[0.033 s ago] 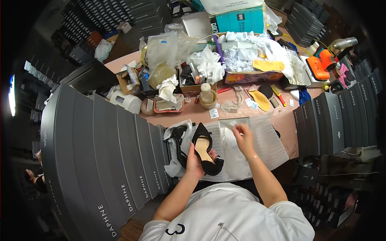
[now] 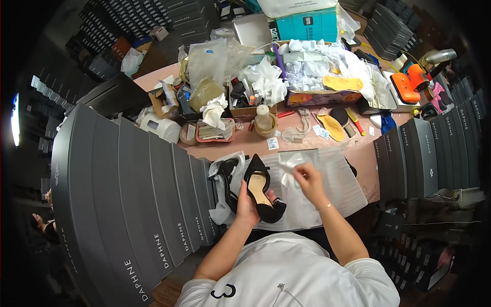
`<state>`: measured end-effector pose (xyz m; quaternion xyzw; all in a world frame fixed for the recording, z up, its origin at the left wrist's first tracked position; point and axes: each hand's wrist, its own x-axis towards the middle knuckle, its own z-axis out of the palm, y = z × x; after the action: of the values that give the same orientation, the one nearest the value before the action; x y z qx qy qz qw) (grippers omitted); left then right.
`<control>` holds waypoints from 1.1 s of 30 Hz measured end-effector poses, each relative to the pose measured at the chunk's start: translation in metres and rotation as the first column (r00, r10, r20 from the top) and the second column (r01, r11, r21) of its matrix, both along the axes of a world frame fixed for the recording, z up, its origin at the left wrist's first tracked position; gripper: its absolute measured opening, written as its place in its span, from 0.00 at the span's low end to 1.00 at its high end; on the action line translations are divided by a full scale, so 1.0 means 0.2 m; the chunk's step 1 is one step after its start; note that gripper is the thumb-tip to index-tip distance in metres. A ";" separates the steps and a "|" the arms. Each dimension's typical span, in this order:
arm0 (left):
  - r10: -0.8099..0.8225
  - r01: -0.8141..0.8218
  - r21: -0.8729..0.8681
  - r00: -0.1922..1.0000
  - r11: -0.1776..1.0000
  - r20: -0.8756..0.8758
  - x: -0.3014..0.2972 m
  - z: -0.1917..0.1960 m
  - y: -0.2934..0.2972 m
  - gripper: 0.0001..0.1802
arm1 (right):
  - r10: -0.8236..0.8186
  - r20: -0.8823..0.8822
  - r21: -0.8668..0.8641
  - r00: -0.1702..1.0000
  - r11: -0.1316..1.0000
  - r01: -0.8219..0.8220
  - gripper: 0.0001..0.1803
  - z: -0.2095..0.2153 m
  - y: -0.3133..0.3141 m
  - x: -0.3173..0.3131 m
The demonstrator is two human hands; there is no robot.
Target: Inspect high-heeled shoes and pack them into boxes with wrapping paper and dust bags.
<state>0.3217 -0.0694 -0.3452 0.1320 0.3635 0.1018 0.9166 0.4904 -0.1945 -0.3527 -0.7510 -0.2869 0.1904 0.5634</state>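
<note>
Left hand (image 2: 248,204) closed around the heel end of a black shoe (image 2: 262,188), held toe away over white tissue (image 2: 327,189) at the near edge of the counter (image 2: 307,143). Right hand (image 2: 308,179) just right of the shoe, fingers pinched shut on a crumpled paper wad (image 2: 289,166). Left of the shoe, touching it, a second black shoe (image 2: 227,179) in its wrapping; further left, a row of dark boxes (image 2: 153,194).

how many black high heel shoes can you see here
2. One black shoe is held in the left hand, its tan insole up. The second shoe lies just left of it on the white paper. More may be hidden in the closed boxes.
</note>
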 end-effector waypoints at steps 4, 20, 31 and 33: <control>-0.079 0.080 0.003 0.992 0.997 0.093 0.02 0.03 -0.08 0.39 | 0.376 0.373 -0.086 0.848 0.924 -0.372 0.07 0.15 -0.03 -0.22; -0.181 0.184 0.008 0.972 0.983 -0.147 -0.01 -0.10 -0.15 0.24 | 0.259 0.505 -0.365 0.824 0.929 -0.068 0.21 -0.25 -0.14 0.16; -0.059 0.104 0.250 0.982 0.963 -0.181 0.03 0.04 -0.39 0.19 | 0.228 0.715 -0.306 0.661 0.952 0.003 0.32 0.01 0.13 -0.24; -0.092 0.123 0.128 0.971 0.984 -0.222 -0.02 0.02 -0.34 0.20 | 0.382 0.509 -0.383 0.771 0.903 -0.195 0.39 -0.01 0.12 -0.23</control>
<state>0.3174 -0.1368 -0.3410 0.2260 0.4447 0.0623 0.8645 0.4441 -0.1708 -0.3547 -0.7974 -0.5226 0.0835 0.2900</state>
